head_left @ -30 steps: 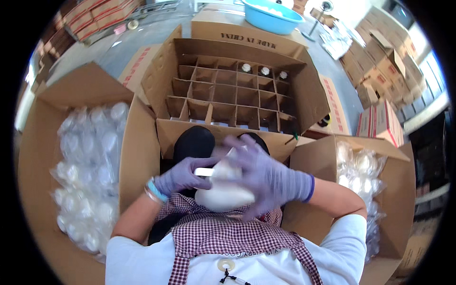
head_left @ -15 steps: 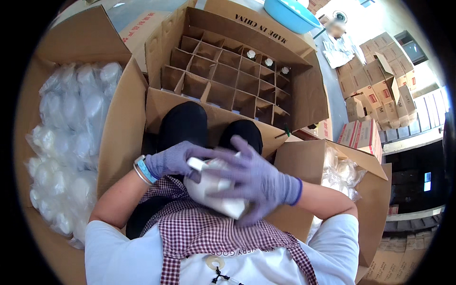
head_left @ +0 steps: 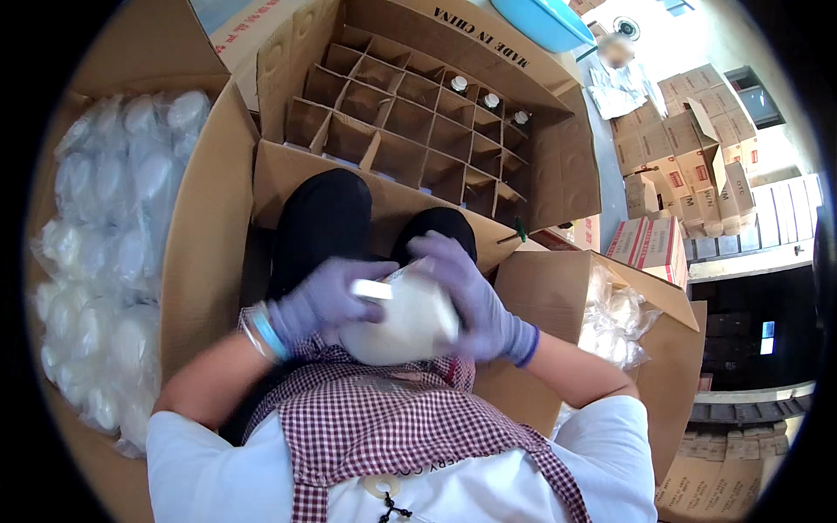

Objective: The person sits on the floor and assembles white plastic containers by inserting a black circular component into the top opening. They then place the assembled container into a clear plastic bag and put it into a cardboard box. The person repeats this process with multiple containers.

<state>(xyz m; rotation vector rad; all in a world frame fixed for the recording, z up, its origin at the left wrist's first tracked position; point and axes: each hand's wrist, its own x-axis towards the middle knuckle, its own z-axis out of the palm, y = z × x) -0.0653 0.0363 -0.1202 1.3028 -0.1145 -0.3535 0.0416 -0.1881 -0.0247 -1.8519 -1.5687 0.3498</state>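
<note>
A white rounded bottle (head_left: 405,324) lies sideways over my lap, slightly blurred. Its pale narrow end (head_left: 372,290) points toward my left hand (head_left: 324,301), which wears a purple-grey knit glove and closes around that end. My right hand (head_left: 466,292), gloved the same way, wraps the bottle's far right side with fingers bent over it. Beyond my knees stands an open carton (head_left: 488,228) with cardboard dividers (head_left: 410,118). Several of its back-right cells hold white-capped bottles (head_left: 491,101).
An open carton (head_left: 205,218) on my left holds plastic-wrapped white containers (head_left: 113,235). On my right, another carton (head_left: 545,296) holds more wrapped white pieces (head_left: 615,318). A blue basin (head_left: 545,22) sits behind. Stacked boxes (head_left: 689,144) and another person (head_left: 617,87) are farther right.
The bottle has turned in my hands, showing more of its rounded side. My right hand has moved from across its front to its right side. The view has shifted slightly.
</note>
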